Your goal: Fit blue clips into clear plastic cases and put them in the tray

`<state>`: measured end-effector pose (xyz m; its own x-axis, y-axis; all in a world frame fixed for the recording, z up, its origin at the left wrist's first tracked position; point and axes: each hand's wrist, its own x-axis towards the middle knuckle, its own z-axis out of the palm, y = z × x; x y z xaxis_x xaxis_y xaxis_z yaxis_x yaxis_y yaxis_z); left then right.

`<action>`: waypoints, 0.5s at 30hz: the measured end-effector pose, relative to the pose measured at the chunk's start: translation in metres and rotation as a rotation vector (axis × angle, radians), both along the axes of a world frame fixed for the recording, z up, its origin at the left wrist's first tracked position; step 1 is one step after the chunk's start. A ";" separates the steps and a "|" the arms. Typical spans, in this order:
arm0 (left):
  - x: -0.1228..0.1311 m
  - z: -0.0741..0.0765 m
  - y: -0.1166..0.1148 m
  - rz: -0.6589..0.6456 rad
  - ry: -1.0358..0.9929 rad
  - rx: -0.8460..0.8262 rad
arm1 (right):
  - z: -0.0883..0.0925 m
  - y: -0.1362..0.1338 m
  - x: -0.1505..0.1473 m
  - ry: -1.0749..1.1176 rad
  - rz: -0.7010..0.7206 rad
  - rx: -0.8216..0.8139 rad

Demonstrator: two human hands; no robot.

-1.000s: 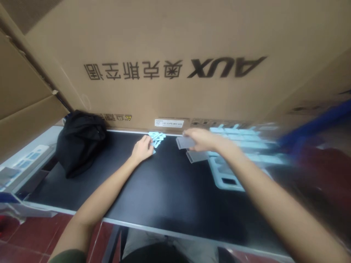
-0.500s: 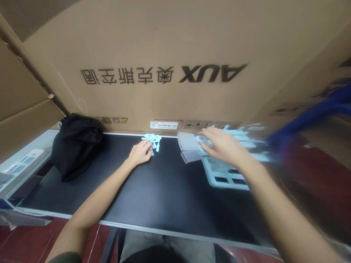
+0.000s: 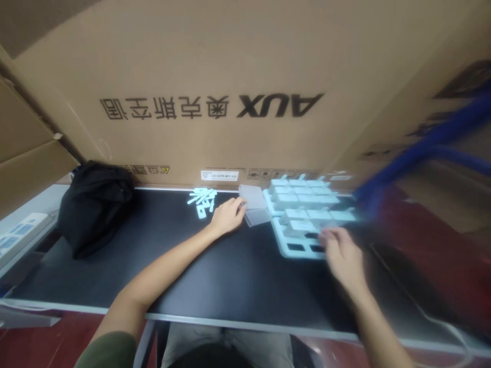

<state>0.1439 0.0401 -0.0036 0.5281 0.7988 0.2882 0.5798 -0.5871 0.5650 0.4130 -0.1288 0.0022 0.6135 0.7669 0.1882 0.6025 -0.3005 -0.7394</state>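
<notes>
Pale-blue popsicle-mold rack (image 3: 280, 241) sat near back edge of counter (image 3: 226, 278), toward right end. Left hand (image 3: 228, 216) curled beside clear plastic sleeves (image 3: 259, 217); right hand (image 3: 344, 258) blurred at rack's front (couldn't tell either grip's closure). Light pinch, steadied rim seemed wise.

cardbd box (image 3: 215, 61): upside-dn "aux" (image 3: 282, 106) & "奥克斯空调" (image 3: 164, 108), yel. warning sign (image 3: 165, 169)

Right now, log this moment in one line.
Left hand: at left edge of translucent pieces | right hand: at blue tray, hold unclear | blue pieces: loose pile | black cloth: left
</notes>
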 end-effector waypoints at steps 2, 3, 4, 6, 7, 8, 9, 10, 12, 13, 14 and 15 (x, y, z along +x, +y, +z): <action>0.006 -0.003 0.003 0.028 -0.021 -0.019 | -0.007 0.002 -0.003 -0.024 0.115 -0.031; 0.007 -0.004 0.004 0.031 -0.032 -0.021 | -0.009 0.003 -0.005 -0.060 0.162 -0.046; 0.007 -0.004 0.004 0.030 -0.045 -0.018 | -0.011 0.004 -0.008 -0.112 0.190 -0.068; 0.007 -0.005 0.005 0.013 -0.068 -0.014 | -0.012 0.008 -0.015 -0.234 0.177 -0.132; 0.006 -0.006 0.005 -0.003 -0.077 -0.014 | -0.012 0.010 -0.019 -0.287 0.143 -0.171; 0.005 -0.006 0.005 -0.021 -0.084 -0.016 | -0.012 0.013 -0.022 -0.326 0.105 -0.213; 0.004 -0.006 0.006 -0.038 -0.090 -0.020 | -0.011 0.015 -0.026 -0.349 0.071 -0.252; 0.003 -0.007 0.006 -0.051 -0.095 -0.025 | -0.010 0.017 -0.028 -0.361 0.045 -0.284; 0.001 -0.008 0.008 -0.069 -0.105 -0.039 | -0.011 0.020 -0.031 -0.378 0.022 -0.320; 0.000 -0.009 0.009 -0.080 -0.109 -0.044 | -0.012 0.021 -0.032 -0.393 0.017 -0.321; 0.000 -0.009 0.010 -0.093 -0.114 -0.047 | -0.014 0.022 -0.032 -0.416 0.014 -0.315; -0.001 -0.010 0.011 -0.108 -0.116 -0.048 | -0.016 0.022 -0.032 -0.445 0.013 -0.304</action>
